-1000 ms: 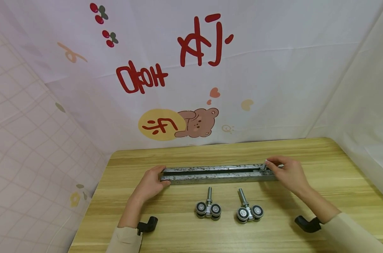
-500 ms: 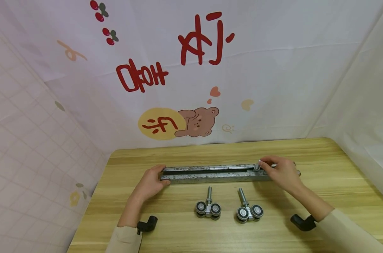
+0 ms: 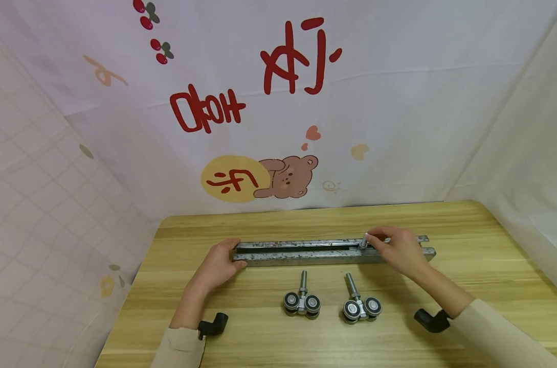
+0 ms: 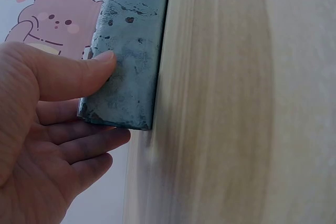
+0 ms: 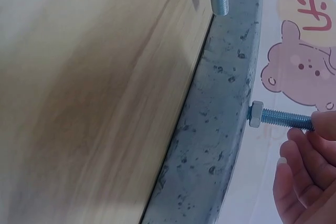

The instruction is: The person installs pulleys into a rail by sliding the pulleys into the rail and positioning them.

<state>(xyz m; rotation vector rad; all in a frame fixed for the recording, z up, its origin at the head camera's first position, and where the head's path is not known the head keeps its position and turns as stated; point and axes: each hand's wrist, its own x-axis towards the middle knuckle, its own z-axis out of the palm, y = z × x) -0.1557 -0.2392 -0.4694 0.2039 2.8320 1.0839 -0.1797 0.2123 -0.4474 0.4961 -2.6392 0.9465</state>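
A speckled grey metal rail [image 3: 296,259] with a slot along its top lies across the wooden table. At its left end my left hand [image 3: 219,265] grips it, the thumb on the near side wall [image 4: 128,51] and other fingers around the end. Out of the slot, right of the middle, rises a threaded bolt [image 3: 363,242] with a hex nut [image 5: 256,114] low on it. My right hand [image 3: 399,250] pinches the bolt's upper end between thumb and fingers. Whatever the bolt is fixed to inside the rail is hidden.
Nearer than the rail, two roller trolleys lie on the table [image 3: 269,337], a left one [image 3: 302,302] and a right one [image 3: 362,308], their bolts pointing toward the rail. White printed cloth [image 3: 388,112] hangs behind and at both sides. Black wrist mounts [image 3: 432,321] hang by the sleeves.
My right hand has moved left along the rail with the bolt, uncovering the rail's right end. The left hand keeps its grip, and both trolleys stay in place.
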